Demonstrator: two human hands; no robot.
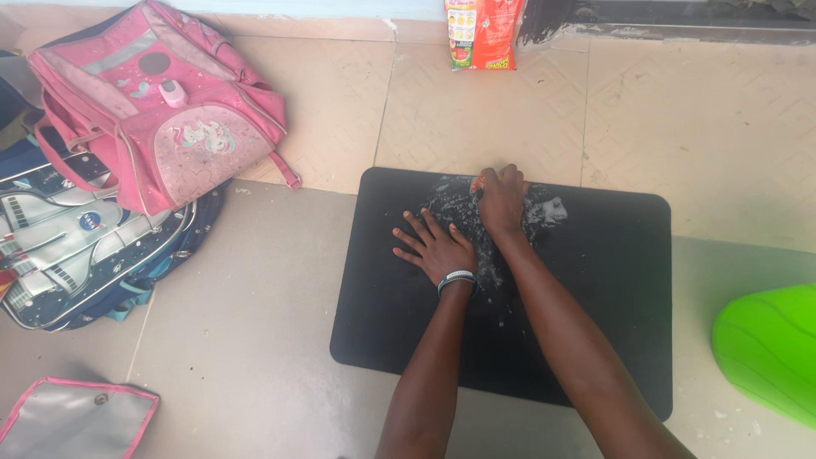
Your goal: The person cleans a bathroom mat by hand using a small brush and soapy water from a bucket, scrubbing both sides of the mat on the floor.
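A black rectangular mat (595,280) lies flat on the tiled floor. White soapy foam (544,211) covers its upper middle part. My left hand (433,246) rests flat on the mat with fingers spread, a striped band on its wrist. Just right of it and further up, my right hand (501,197) is closed in a fist, pressed down into the foam. What it grips is hidden under the fingers.
A pink backpack (161,102) leans at the upper left, over a dark blue space-print backpack (76,246). A grey pouch with pink trim (72,421) lies at the lower left. A red and green packet (483,34) stands by the wall. A bright green plastic object (769,348) sits at the right edge.
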